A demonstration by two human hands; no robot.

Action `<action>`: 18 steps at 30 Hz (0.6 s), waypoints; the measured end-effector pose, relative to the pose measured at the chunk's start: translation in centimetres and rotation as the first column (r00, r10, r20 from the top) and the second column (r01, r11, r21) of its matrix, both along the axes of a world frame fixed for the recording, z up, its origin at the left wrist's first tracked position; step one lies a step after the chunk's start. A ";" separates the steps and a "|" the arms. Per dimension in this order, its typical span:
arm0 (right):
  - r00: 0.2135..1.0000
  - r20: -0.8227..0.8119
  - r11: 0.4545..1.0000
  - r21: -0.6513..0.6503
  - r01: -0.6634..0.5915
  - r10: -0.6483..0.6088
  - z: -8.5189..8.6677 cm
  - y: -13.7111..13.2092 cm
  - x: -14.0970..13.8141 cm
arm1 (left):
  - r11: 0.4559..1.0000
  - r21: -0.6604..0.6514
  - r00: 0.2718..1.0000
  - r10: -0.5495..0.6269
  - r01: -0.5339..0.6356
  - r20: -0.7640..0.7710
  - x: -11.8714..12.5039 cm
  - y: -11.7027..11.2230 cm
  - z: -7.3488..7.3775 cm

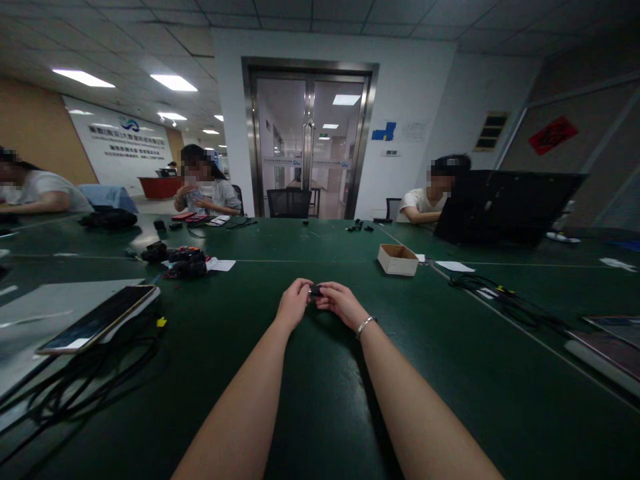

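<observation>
Centrally, L hand (294,304) & R hand (341,303) pinch small black part (316,291), long axis left-right (facing unclear)

Dark green tabletop (320,400): small open cardboard box (398,259) right of centre, tablet (97,320) and cables (75,380) left, black laptop (505,207) far right.

Dark green table (320,400), tan cardboard box (398,260) (white inside), black laptop (500,207).
</observation>
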State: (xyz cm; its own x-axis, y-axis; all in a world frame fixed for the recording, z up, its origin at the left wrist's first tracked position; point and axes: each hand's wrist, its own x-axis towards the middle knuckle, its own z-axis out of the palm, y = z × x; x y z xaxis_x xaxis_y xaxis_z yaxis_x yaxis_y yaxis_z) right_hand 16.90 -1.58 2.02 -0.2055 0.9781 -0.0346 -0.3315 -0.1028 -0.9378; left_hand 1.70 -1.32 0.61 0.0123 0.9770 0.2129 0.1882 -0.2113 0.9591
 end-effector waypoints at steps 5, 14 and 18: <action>1.000 -0.001 1.000 0.009 -0.011 0.011 -0.1 0.1 0.0 | 1.000 -0.011 1.000 -0.006 0.006 -0.002 0.0 0.2 -0.2; 1.000 0.007 1.000 0.001 0.002 -0.002 0.1 -0.1 0.0 | 1.000 0.011 0.999 -0.011 0.011 -0.035 0.0 -0.3 0.3; 1.000 0.000 1.000 0.009 0.001 -0.001 0.1 -0.1 0.0 | 1.000 -0.020 0.999 0.013 -0.013 -0.033 0.0 -0.4 0.4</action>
